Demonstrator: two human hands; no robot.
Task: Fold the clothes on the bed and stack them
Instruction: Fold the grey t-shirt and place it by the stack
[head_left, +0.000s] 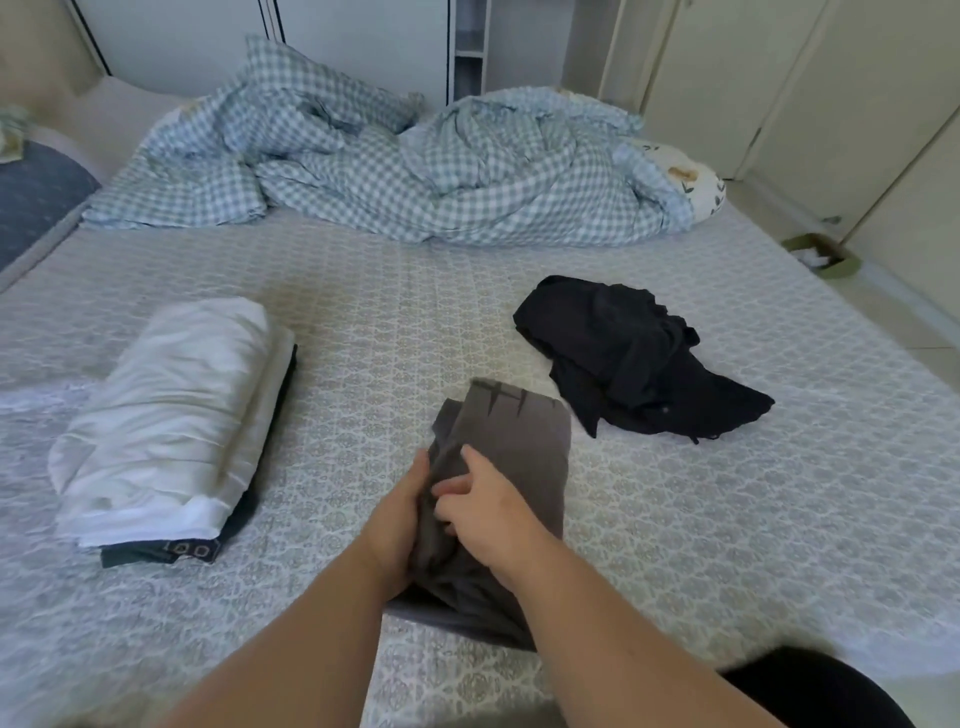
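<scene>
Left hand (397, 512): clamped along the left edge of the grey garment (511, 441), thumb on top, fingers hidden underneath.

Right hand (485, 506): laid on top of the same garment, fingers curled into a fold of the cloth near the left hand; grasping it.

Grey garment: partly folded, lying on the bed (727, 519) at centre, near the front edge. Dark stripe marks show on its far end, at 12 o'clock from the hands.

Black garment (639, 358): unfolded, crumpled heap, at 2 o'clock from the hands, just beside the grey garment's far right corner but apart from it.

White stack (166, 421): folded white cloth on top of a dark folded item whose edge shows beneath at the near end; at 9 to 10 o'clock from the hands, well apart.

Checked duvet (389, 171): blue-and-white, rumpled, across the far side of the bed at 12 o'clock.

Pillow (696, 179): leaf-print, at the duvet's right end, 1 o'clock.

Bin (821, 257): green, on the floor beyond the bed's right edge.
</scene>
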